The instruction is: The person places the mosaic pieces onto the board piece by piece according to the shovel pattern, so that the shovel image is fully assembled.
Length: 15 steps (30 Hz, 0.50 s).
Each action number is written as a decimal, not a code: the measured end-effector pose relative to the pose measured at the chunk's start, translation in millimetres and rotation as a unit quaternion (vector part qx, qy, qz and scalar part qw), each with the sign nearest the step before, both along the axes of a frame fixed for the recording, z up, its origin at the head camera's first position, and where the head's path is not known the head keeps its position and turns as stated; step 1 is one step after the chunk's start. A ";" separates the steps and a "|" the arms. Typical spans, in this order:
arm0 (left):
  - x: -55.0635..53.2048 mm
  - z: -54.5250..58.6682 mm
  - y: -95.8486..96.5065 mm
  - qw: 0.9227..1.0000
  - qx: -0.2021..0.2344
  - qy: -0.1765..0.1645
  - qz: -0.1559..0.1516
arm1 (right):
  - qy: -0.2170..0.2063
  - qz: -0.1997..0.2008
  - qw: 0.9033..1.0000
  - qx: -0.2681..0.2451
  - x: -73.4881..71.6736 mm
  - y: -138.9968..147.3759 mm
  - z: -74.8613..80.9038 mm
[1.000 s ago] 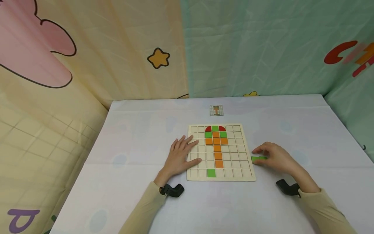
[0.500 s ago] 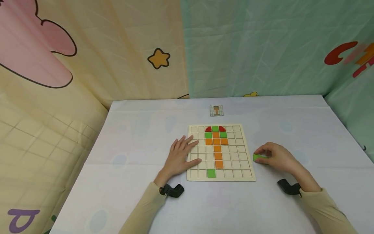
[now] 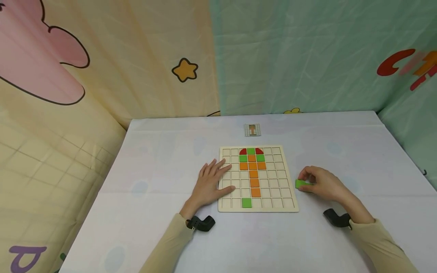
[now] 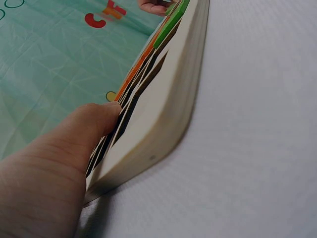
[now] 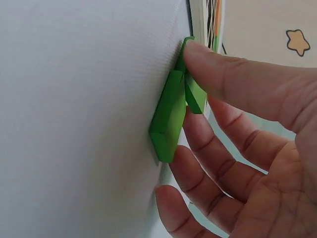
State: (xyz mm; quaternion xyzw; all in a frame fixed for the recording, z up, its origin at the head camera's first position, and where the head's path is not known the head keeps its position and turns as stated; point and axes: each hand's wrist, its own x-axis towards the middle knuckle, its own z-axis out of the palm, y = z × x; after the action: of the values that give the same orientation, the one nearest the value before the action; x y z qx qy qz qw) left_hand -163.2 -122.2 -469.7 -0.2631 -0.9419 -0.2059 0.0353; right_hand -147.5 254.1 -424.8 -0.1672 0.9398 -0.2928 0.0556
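A pale wooden grid board (image 3: 275, 193) lies on the table with orange, green and red tiles set in its cells. My left hand (image 3: 208, 185) rests on its left side, fingers spread; in the left wrist view the thumb (image 4: 94, 121) lies on the board's face. Just off the board's right edge, my right hand (image 3: 322, 184) pinches a green tile (image 5: 197, 94) between thumb and fingers, and the tile looks tilted. A second green tile (image 5: 168, 116) lies against it on the cloth, partly under the hand in the head view.
A small pattern card (image 3: 252, 130) lies behind the board. One green tile (image 3: 246, 203) sits apart in the board's front row. White cloth (image 3: 150, 151) covers the table, and printed curtains (image 3: 273, 57) hang behind it and at both sides.
My right hand has shifted slightly right and its fingers have closed on a green tile, where two tiles showed side by side before. The left hand has stayed on the board.
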 end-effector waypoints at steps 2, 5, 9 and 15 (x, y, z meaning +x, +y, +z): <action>0.2 0.1 0.0 1.000 -0.002 0.000 0.000 | -0.004 -0.001 1.000 -0.001 -0.2 -1.1 0.1; -0.4 -0.5 0.2 1.000 -0.008 -0.003 0.003 | -0.006 -0.005 1.000 -0.002 -0.3 -2.4 0.5; -1.2 -1.3 0.1 1.000 -0.010 -0.004 0.003 | 0.001 -0.014 1.000 -0.003 -0.2 -2.5 -0.7; -1.0 -2.4 -0.6 1.000 -0.003 0.003 0.000 | 0.017 -0.041 0.999 -0.011 0.1 -3.0 -1.5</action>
State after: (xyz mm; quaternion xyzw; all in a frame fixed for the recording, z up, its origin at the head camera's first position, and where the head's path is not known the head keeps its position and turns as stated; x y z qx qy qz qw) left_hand -164.2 -122.8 -472.2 -0.2643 -0.9422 -0.2025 0.0377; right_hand -147.4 251.1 -426.3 -0.1343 0.9435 -0.3019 0.0263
